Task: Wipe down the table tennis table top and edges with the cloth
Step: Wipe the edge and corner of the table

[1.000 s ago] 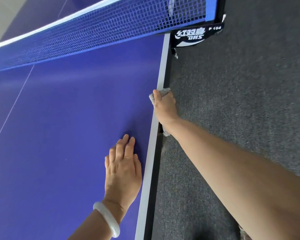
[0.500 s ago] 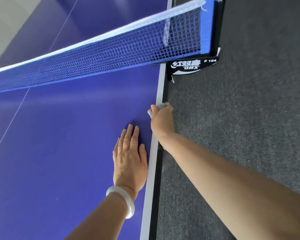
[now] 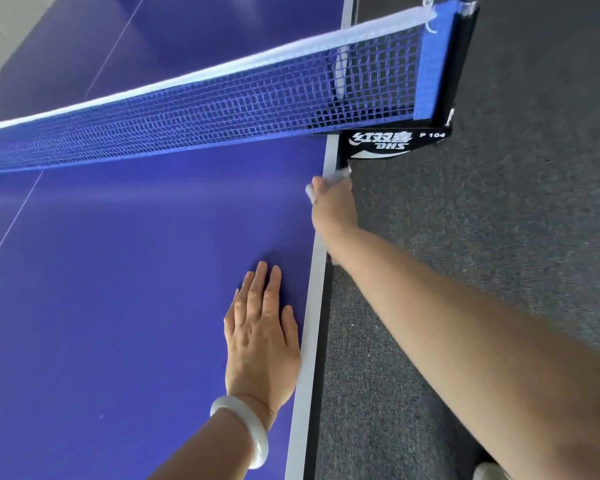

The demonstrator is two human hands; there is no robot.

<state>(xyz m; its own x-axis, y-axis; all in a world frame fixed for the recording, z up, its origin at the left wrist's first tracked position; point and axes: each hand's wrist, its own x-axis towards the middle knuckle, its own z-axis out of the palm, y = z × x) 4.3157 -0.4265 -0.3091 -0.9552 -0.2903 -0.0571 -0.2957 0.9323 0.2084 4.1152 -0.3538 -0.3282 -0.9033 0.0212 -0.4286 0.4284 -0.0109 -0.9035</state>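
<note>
The blue table tennis table (image 3: 125, 278) fills the left of the head view, with a white line along its right edge (image 3: 314, 306). My right hand (image 3: 331, 206) grips a small pale cloth (image 3: 336, 174) folded over that edge, just below the black net clamp (image 3: 378, 147). Most of the cloth is hidden under my fingers. My left hand (image 3: 260, 327) lies flat on the blue top near the edge, fingers straight, with a white bangle on the wrist.
The blue net (image 3: 201, 116) with its white top band crosses the table, held by a black post (image 3: 461, 64) at the right. Dark grey carpet (image 3: 482, 220) lies to the right of the table. A white shoe tip (image 3: 487, 472) shows at the bottom right.
My right hand has slid the cloth along the table edge toward the net and now sits right below the clamp. My left hand moved forward on the top. The view tilted up.
</note>
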